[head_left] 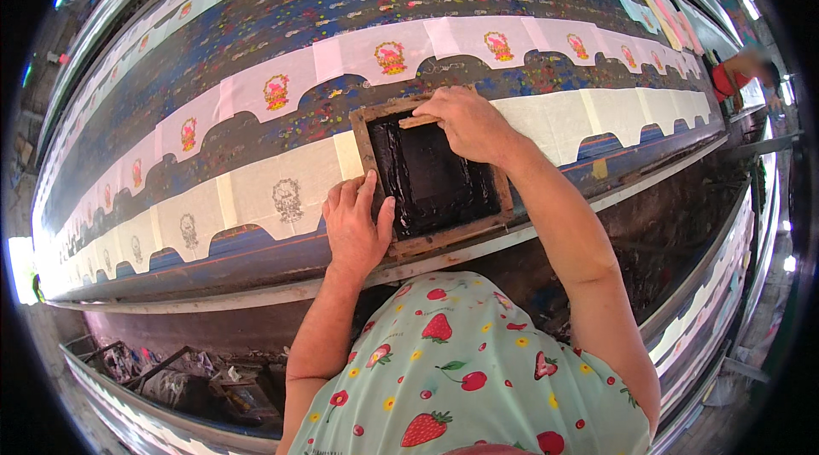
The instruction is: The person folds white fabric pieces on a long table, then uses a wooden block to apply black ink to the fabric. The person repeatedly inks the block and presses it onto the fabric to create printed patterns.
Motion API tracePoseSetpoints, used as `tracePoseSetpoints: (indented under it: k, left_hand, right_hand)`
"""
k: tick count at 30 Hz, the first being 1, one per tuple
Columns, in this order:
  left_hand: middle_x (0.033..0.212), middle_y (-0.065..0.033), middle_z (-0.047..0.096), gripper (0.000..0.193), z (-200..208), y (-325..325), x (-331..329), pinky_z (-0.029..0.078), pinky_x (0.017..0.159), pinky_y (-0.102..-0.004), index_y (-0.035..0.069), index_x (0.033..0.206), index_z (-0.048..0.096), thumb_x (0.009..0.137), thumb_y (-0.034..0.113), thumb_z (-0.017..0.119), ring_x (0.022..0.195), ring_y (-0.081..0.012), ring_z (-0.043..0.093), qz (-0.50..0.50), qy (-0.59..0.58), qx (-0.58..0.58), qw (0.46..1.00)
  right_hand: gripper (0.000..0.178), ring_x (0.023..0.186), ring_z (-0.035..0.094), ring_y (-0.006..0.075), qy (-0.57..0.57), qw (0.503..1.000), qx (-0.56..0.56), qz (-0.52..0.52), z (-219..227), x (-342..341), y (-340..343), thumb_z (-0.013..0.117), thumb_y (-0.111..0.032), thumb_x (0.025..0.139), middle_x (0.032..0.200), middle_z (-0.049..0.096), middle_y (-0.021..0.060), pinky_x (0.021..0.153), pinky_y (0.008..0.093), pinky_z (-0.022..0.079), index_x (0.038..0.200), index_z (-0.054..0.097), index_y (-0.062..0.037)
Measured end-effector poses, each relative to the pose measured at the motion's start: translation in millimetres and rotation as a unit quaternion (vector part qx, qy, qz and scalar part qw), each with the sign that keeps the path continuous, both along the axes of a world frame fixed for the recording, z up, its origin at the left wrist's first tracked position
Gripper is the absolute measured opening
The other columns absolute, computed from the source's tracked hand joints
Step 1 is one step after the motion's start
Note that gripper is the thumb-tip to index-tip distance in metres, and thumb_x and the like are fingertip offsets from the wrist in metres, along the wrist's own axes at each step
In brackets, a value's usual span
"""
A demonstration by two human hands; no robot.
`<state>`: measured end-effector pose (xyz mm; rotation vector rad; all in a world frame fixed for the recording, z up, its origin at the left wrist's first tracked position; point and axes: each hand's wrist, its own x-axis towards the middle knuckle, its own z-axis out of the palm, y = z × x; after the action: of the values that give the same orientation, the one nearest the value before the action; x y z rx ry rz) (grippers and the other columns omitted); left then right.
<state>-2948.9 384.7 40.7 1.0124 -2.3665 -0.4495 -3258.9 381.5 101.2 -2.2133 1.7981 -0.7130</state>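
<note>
A wooden-framed printing screen (503, 191) lies over the near row of cream cloth pieces, its mesh smeared with glossy black ink (426, 169). My right hand (469, 127) is closed on a squeegee (420, 121) at the screen's far side; only a strip of its wooden edge shows past my fingers. At the frame's left bar, my left hand (354, 220) grips the wood, thumb on the inner side and fingers along the outer side. To its left, cream cloth pieces (247, 191) carry black line prints (287, 199). Cream pieces (546, 118) right of the screen look plain.
Beyond lies a row of pink-white pieces (320, 71) with pink and yellow prints, on a long dark paint-spotted table (341, 16). A pale rail (256, 297) edges the table near me. A person in red (735, 75) is at the far right. Clutter (188, 378) lies below left.
</note>
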Motion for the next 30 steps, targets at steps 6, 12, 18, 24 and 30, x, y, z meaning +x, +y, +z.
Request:
tracePoseSetpoints:
  k: [6,12,18,24,30]
  left_hand:
    - [0.139,-0.0201,0.069,0.057,2.5,-0.9,-3.8,0.046,0.112,-0.0570,-0.001,0.151,0.068,0.103,0.026,0.080,0.134,-0.0428,0.060,-0.001,-0.012,-0.005,1.000]
    - [0.145,-0.0229,0.067,0.064,-7.1,2.1,-2.6,0.045,0.114,-0.0579,-0.001,0.156,0.064,0.101,0.025,0.082,0.139,-0.0445,0.059,0.000,0.006,0.013,1.000]
    - [0.161,-0.0280,0.058,0.070,-26.7,9.9,-8.6,0.044,0.121,-0.0580,0.001,0.160,0.061,0.094,0.010,0.086,0.144,-0.0466,0.057,0.009,0.122,0.050,0.991]
    - [0.170,-0.0276,0.053,0.068,-44.3,25.0,-21.7,0.043,0.129,-0.0523,0.007,0.151,0.070,0.086,-0.009,0.079,0.157,-0.0452,0.051,0.058,0.238,0.159,0.956]
    - [0.174,-0.0297,0.052,0.047,-36.8,29.1,-31.8,0.042,0.130,-0.0494,0.009,0.120,0.078,0.080,-0.016,0.071,0.158,-0.0432,0.054,0.078,0.285,0.159,0.942]
  right_hand:
    - [0.040,0.118,0.069,0.0372,0.067,0.998,0.019,0.009,-9.3,19.6,40.7,0.068,-0.001,0.093,0.118,0.075,0.0125,0.106,0.0502,0.056,0.129,0.083,-0.0109]
    - [0.041,0.117,0.067,0.0337,0.076,0.997,0.016,0.012,-7.8,50.5,109.3,0.071,-0.006,0.093,0.122,0.073,0.0094,0.105,0.0491,0.054,0.133,0.081,-0.0109]
    - [0.044,0.122,0.066,0.0344,0.059,0.998,0.036,0.007,-5.4,71.9,153.9,0.071,-0.003,0.093,0.128,0.072,0.0094,0.109,0.0500,0.054,0.135,0.081,-0.0108]
    - [0.045,0.137,0.062,0.0368,-0.011,0.999,0.049,-0.010,-9.7,63.9,175.5,0.087,-0.021,0.093,0.141,0.068,0.0120,0.118,0.0518,0.051,0.137,0.079,-0.0107]
    - [0.042,0.145,0.060,0.0408,-0.193,0.952,-0.054,-0.232,-37.2,38.9,202.6,0.087,-0.013,0.097,0.150,0.066,0.0190,0.123,0.0501,0.048,0.137,0.076,-0.0050]
